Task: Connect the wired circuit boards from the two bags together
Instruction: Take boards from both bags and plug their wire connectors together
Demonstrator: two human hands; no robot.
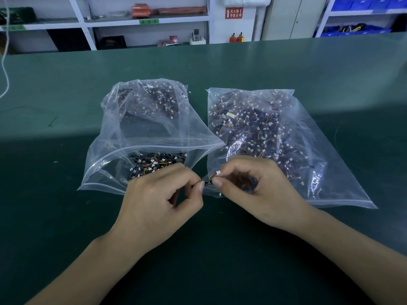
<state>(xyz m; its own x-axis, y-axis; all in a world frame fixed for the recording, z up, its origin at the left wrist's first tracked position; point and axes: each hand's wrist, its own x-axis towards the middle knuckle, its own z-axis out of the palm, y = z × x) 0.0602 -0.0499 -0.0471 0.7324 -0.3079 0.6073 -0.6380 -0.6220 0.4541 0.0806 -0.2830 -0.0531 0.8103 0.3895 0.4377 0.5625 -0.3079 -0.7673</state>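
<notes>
Two clear plastic bags lie side by side on the green table (66, 216). The left bag (141, 137) gapes open toward me and holds small dark circuit boards with white connectors. The right bag (286, 139) is packed with several more such boards and orange wires. In front of the bags my left hand (158, 201) and my right hand (253, 190) meet fingertip to fingertip. Between them they pinch a small dark wired board (208, 183) whose white connector (218, 172) sticks up by my right index finger. What my left fingers hold beyond that is hidden.
A white cord (5, 69) hangs down at the far left over the table. Behind the table's far edge stand white shelves (88, 20) with boxes, blue bins (361, 3) at the right, and two red extinguishers (236, 38).
</notes>
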